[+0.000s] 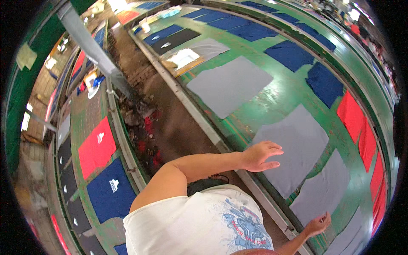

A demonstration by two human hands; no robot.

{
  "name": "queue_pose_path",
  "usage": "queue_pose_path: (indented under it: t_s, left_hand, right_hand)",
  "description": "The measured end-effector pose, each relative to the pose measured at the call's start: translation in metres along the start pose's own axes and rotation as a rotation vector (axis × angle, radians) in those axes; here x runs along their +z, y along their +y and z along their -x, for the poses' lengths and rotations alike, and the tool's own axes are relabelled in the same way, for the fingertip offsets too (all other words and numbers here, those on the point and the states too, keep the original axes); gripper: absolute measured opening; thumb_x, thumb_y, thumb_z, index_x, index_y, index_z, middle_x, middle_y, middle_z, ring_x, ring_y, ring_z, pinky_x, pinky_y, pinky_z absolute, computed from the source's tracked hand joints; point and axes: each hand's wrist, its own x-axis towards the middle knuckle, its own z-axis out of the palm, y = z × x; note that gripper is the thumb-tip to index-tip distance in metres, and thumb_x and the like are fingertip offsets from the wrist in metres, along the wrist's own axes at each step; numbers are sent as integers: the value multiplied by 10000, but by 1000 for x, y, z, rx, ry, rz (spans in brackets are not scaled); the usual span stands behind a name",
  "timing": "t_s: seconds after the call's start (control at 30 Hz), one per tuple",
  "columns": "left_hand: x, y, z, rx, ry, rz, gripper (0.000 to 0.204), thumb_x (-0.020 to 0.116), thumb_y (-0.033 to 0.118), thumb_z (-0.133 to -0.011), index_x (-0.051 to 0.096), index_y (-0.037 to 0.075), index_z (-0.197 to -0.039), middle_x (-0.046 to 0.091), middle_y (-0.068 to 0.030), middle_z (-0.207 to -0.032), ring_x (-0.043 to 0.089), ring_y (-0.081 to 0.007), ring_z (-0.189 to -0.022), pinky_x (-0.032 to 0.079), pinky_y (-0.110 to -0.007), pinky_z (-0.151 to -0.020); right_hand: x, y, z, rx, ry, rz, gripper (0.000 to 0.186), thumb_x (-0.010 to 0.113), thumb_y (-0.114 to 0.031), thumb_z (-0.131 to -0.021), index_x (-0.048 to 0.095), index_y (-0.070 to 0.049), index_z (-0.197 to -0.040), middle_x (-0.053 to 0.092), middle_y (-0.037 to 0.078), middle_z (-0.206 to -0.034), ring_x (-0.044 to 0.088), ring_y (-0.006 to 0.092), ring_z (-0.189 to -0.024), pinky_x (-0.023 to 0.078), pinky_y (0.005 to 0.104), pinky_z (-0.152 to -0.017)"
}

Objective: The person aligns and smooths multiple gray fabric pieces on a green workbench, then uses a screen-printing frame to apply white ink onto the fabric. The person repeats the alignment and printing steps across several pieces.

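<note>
My left hand (261, 156) is held out over a grey cut fabric panel (297, 144) on the green table, its fingers stretched and the thumb apart, with nothing in it. I cannot tell whether it touches the cloth. Lower down, my right hand (318, 225) is at the near edge of a second grey panel (325, 187), its fingers curled in. Whatever they may hold is hidden. Farther up the table lies another grey panel (229, 87), flat. Beyond it, a light wooden-edged frame (185, 58) rests by a rumpled grey piece (212, 49).
Navy panels (289, 55) and red panels (352, 117) line the table's far side. A metal rail (199, 117) edges the table beside a littered aisle (170, 114). On the left, another table carries printed red (97, 146) and navy (110, 189) panels near a grey post (91, 42).
</note>
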Motion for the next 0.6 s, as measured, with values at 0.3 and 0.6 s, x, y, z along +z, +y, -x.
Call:
queue_pose_path:
  t_s: [0.3,0.6]
  left_hand:
    - [-96,-27,79,-154,70,67,413,733,368,-1059,780,-2,-1236,783,-218,-1215,730,-416,-1150,576,-497,-993]
    - [-152,-41,115,-307,-87,74,366,754,303,-1051,780,2,-1256,789,-205,-1222,734,-403,-1146,584,-490,-996]
  right_hand:
    - [60,-215,-30,-643,-72,-190,280,712,78,-998,745,-53,-1243,735,147,-1306,723,331,-1189,618,384,-768]
    - [138,-288,-44,-523,-160,-339,234,711,69,-999,740,-21,-1213,738,168,-1292,718,373,-1188,608,460,-960]
